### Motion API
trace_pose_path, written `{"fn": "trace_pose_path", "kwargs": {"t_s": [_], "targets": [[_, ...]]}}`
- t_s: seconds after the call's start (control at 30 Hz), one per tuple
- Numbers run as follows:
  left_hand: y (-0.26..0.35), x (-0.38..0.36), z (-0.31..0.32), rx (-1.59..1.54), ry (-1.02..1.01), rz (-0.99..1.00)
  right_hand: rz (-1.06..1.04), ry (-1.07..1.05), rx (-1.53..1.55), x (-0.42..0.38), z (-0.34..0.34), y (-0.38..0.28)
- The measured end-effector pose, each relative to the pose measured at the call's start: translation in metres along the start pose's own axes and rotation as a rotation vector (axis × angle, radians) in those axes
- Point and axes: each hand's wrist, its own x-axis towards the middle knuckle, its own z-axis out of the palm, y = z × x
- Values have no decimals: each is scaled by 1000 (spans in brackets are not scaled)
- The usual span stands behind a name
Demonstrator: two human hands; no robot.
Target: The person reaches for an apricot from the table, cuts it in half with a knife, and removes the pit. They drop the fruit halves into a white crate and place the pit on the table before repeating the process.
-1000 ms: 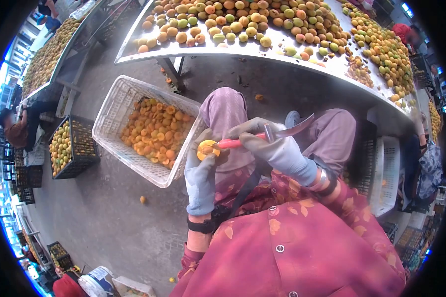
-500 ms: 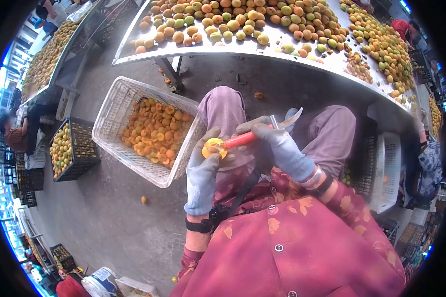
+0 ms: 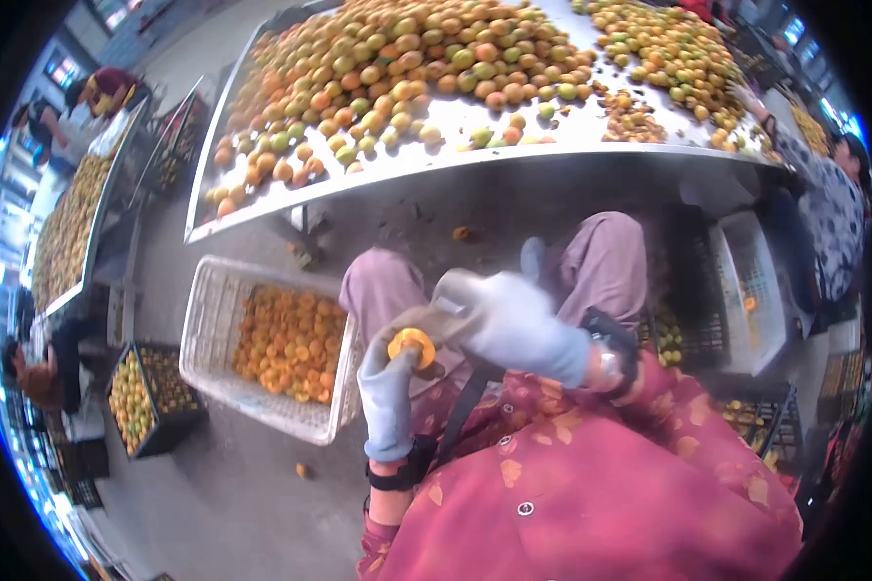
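My gloved left hand (image 3: 386,392) pinches a halved apricot (image 3: 412,341), its orange cut face turned up with a brown patch at the middle. Right beside it, my gloved right hand (image 3: 518,315) is curled, its fingers touching or nearly touching the left fingertips. The red-handled knife with a curved blade that it held a moment ago is hidden behind the hand now. Left of my knees stands a white plastic crate (image 3: 262,412), holding many orange apricot halves (image 3: 286,344).
A metal table (image 3: 358,189) piled with whole apricots (image 3: 407,53) stretches ahead. A black crate of apricots (image 3: 155,402) stands at left, and a white crate (image 3: 746,290) at right. One fruit (image 3: 304,471) lies on the floor. A person (image 3: 824,213) sits at right.
The view has tilted up, showing more of the table. My right hand has turned over and moved closer to the left hand, and the red handle and blade have gone out of sight.
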Motion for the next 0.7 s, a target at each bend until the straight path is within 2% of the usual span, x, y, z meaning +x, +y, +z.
{"fn": "trace_pose_path", "kwargs": {"t_s": [0.07,0.1,0.13,0.17,0.2,0.23,0.27,0.3,0.33,0.4,0.47,0.53,0.6,0.67,0.7], "targets": [[-8,9,5,315,-40,279,272,-262,133,8,6,3],[-10,11,9,332,-20,295,320,-298,305,11,10,12],[0,10,17,504,-3,329,362,-334,477,14,15,24],[2,12,24,595,-4,390,345,-325,629,14,22,36],[2,13,28,686,-4,450,344,-303,632,14,33,50],[-7,21,25,792,-45,622,338,-293,798,15,44,65],[-2,20,32,795,-58,632,328,-284,964,16,47,74],[6,15,40,912,-71,650,318,-257,999,13,23,58],[10,14,46,1027,-81,667,314,-245,999,14,20,63],[4,23,46,1026,-139,680,384,-242,877,15,22,75],[-2,28,46,1130,-171,660,349,-232,881,13,20,83],[-9,32,48,1188,-171,703,381,-313,828,12,11,83],[-11,35,52,1289,-180,662,409,-323,758,13,7,84],[-12,36,55,1332,-190,633,512,-330,582,11,-4,77],[-14,38,57,1350,-196,620,498,-301,525,10,-6,74]]}}
